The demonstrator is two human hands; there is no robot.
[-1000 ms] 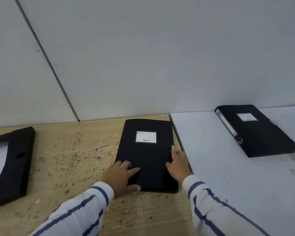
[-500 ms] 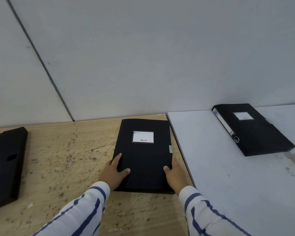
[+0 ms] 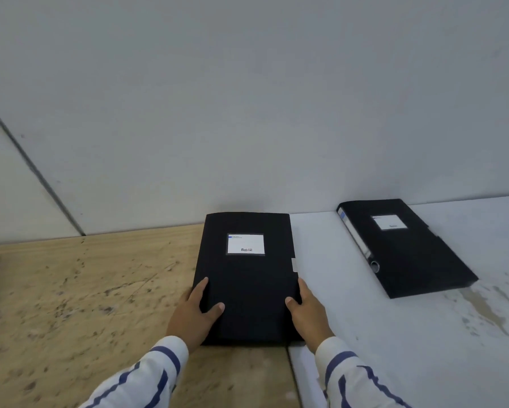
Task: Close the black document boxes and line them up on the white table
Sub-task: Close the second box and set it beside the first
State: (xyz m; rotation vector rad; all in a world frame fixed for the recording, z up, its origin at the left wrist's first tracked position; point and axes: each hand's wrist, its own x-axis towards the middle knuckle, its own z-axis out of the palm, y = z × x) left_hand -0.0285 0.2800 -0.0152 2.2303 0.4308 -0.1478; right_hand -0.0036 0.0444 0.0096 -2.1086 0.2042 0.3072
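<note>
The closed document box, a second ago flat on the wooden desk under pressing palms, is now grasped at its near corners by the left hand and the right hand, and its right edge has reached the left edge of the white table. Transfer is judged under way; a second closed box lies near the table's far edge, awaiting alignment.

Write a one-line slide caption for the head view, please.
Both hands, left hand and right hand, grip a closed black document box beside the white table.
</note>
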